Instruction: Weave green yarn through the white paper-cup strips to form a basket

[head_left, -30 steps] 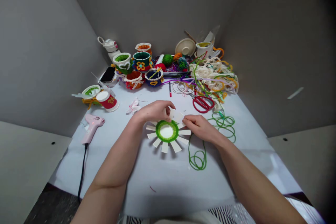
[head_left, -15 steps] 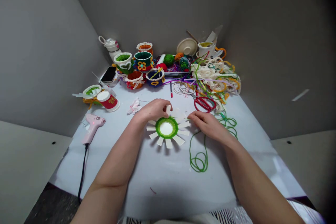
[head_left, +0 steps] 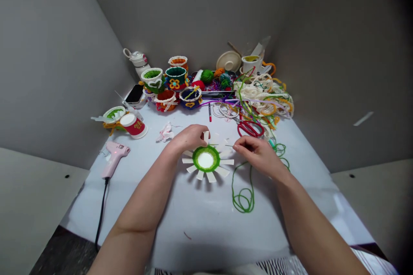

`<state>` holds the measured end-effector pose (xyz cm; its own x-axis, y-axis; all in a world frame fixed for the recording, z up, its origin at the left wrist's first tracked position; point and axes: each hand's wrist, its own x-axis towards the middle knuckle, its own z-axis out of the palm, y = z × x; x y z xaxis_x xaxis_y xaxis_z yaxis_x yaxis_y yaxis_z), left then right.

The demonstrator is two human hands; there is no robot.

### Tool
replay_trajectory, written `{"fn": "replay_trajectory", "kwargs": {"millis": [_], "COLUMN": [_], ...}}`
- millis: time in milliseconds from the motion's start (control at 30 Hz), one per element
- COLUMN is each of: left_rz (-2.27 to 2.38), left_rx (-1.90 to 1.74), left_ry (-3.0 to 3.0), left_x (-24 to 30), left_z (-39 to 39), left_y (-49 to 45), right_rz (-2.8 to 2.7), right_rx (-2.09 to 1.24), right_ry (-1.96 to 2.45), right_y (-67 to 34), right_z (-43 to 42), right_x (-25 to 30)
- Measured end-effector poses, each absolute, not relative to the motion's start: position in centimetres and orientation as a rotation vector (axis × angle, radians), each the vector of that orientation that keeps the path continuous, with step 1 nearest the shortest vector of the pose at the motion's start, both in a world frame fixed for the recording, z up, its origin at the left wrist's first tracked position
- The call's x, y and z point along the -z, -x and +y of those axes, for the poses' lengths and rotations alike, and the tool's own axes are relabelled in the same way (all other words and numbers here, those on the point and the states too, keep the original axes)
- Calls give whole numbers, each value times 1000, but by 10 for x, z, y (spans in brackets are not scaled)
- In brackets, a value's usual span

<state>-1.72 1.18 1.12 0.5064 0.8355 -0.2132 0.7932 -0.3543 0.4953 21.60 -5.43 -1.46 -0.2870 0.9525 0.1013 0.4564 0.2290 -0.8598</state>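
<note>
Okay, so the cut paper cup point(head_left: 205, 160) is my reference here, strips fanned out around a green yarn ring point(head_left: 216, 161). Can't tell if it's touching the table point(head_left: 219, 232).

Left hand point(head_left: 192, 136) is at the cup's far edge, thumb and fingers apparently pinching one white strip point(head_left: 206, 136). Right hand point(head_left: 258, 154) is right of the cup, fingertips pressed together on a thin green strand point(head_left: 229, 145). Too fine to see whether it runs in front of or behind the strips there.

My worry is pull. Tug that strand too hard and I reckon the strip creases or the ring bunches up; go too slack and it probably sags off the strips. A loose left pinch could let the whole cup spin. Also, the yarn loops point(head_left: 243, 211) right of the cup and nearer the person lie close to the right forearm, so they could snag or knot. The scissors point(head_left: 250, 129), beyond the cup to the right, might catch a knuckle.
</note>
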Motion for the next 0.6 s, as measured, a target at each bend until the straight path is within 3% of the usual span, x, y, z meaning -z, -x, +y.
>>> {"fn": "replay_trajectory", "kwargs": {"millis": [467,600], "left_rz": [1397,1393], "left_rx": [-13,-1], "left_ry": [-2077,-2074], "left_x": [-6,-7], "left_z": [20,20], "left_y": [35,39], "right_rz": [-2305,-2154], "right_rx": [-981,-910], "right_ry": [1309,1356], "right_y": [-218,-216], "right_z": [-51,-53], "right_x": [30,26]}}
